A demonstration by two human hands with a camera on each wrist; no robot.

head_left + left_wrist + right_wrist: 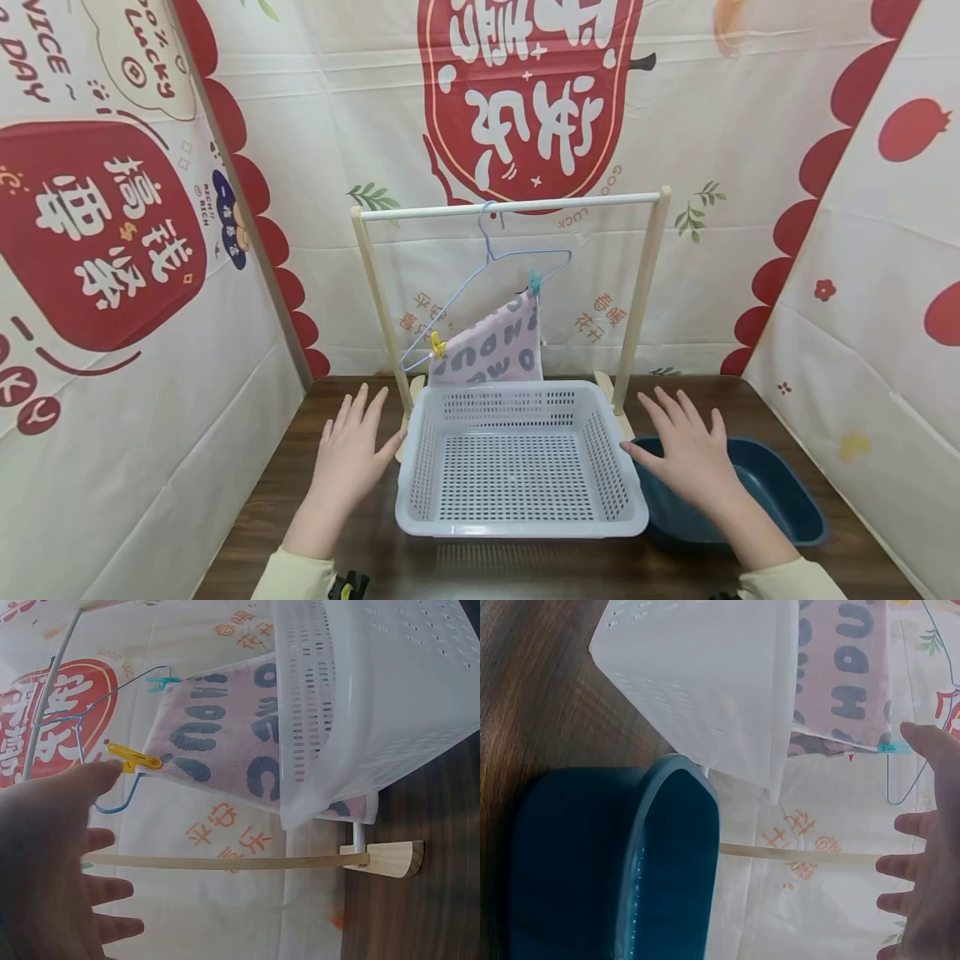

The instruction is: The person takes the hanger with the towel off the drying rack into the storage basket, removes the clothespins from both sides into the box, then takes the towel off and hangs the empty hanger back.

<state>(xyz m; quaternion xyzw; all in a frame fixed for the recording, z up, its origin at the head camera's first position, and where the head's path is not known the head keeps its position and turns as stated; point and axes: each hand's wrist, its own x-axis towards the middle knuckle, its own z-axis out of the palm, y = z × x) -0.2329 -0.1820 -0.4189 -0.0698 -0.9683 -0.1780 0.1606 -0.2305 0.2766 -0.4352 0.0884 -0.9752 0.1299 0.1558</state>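
A white perforated plastic basket (517, 527) stands on the table between both hands. To its left is my left hand (348, 462), fingers spread, thumb near the rim. My right hand (686, 454) hovers at the opposite side above a blue basin (787, 492), its thumb close to the rim; contact is unclear. Behind the basket, a pink towel with grey letters (491, 342) hangs aslant from a blue hanger (457, 292). A yellow clip (133, 757) and a teal clip (534, 283) fasten it. The basket hides the towel's lower part. Neither hand holds anything.
The hanger hooks over a white rod (517, 206) on a wooden stand (642, 292) behind the basket. Printed cloth walls (315, 100) enclose the dark wooden table (258, 517) at the back and both sides. The basin lies against the basket's right side.
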